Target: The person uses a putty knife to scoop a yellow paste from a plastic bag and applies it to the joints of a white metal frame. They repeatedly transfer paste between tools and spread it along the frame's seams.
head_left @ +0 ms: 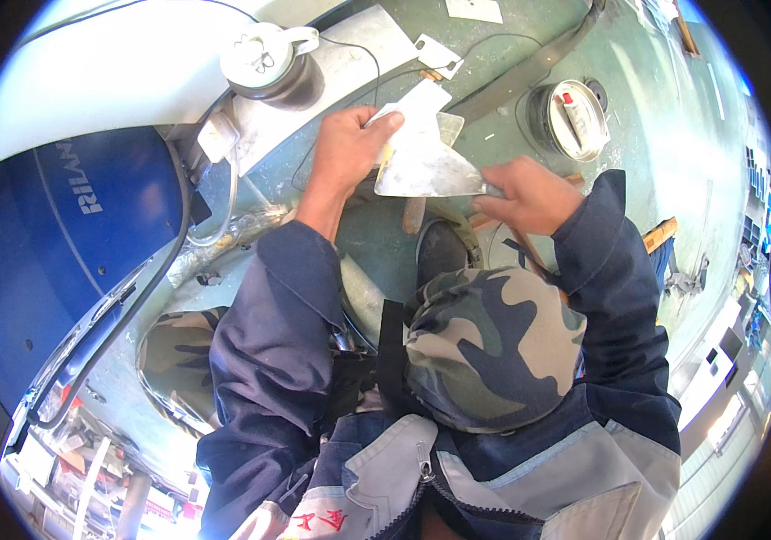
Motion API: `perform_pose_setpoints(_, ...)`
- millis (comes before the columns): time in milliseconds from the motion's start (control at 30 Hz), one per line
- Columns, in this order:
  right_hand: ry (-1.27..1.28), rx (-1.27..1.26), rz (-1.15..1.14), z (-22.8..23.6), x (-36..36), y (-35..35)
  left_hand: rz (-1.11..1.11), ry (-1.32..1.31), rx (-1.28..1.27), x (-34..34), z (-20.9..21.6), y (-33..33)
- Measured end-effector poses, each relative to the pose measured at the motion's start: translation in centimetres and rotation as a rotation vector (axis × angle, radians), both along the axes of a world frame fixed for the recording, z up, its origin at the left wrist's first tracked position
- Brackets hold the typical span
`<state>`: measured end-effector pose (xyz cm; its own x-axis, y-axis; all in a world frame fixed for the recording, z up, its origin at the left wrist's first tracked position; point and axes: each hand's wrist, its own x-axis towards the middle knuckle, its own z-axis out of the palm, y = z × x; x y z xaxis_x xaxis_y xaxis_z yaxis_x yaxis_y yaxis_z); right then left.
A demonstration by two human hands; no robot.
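Observation:
In front of my knees, my left hand (pixel 345 157) is closed with its thumb pressed on a flat whitish plate (pixel 415 110), whose kind I cannot make out. Fingers of my right hand (pixel 529 193) wrap the handle of a putty knife (pixel 435 169). Its wide, smeared metal blade points left and overlaps the plate. Yellowish smears show near the left fingertips. Another pale corner (pixel 450 128) sticks out behind the blade. Most of the knife's handle is hidden in my right fist.
A round tin (pixel 572 121) with a red-and-white tube (pixel 572 106) on top stands at the far right. A dark pot with white lid (pixel 270 63) sits on a pale board (pixel 349 67). Blue and white vehicle panels (pixel 70 225) lie left. A cable and wooden-handled tools lie on the floor.

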<state>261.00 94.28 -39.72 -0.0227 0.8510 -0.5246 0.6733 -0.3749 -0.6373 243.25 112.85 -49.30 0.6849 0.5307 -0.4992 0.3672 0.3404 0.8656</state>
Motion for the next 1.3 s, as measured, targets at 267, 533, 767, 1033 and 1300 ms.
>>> perform_pose_setpoints(267, -0.041, -0.157, 0.050, 1.8, 0.7, -0.9, 0.200, -0.001, -0.041, -0.2, -1.9, 0.3)
perform_pose_setpoints(533, -0.389, 0.241, -0.193, 2.7, 0.6, -0.7, 0.183, -0.030, -0.003, 0.5, -2.0, -0.8)
perform_pose_setpoints(767, -0.528, 0.303, -0.119, 0.5, -1.6, 0.4, 0.257, -0.156, -0.417, 0.8, 0.0, -0.7)
perform_pose_setpoints(1033, -0.552, 0.274, -0.138, -0.2, -2.6, 0.4, 0.269, -0.669, -1.150, -0.5, -1.4, 0.9)
perform_pose_setpoints(1300, -0.500, 0.416, -0.093, 1.9, -0.8, 1.2, 0.400, -0.551, -1.144, -0.7, -2.9, 0.4)
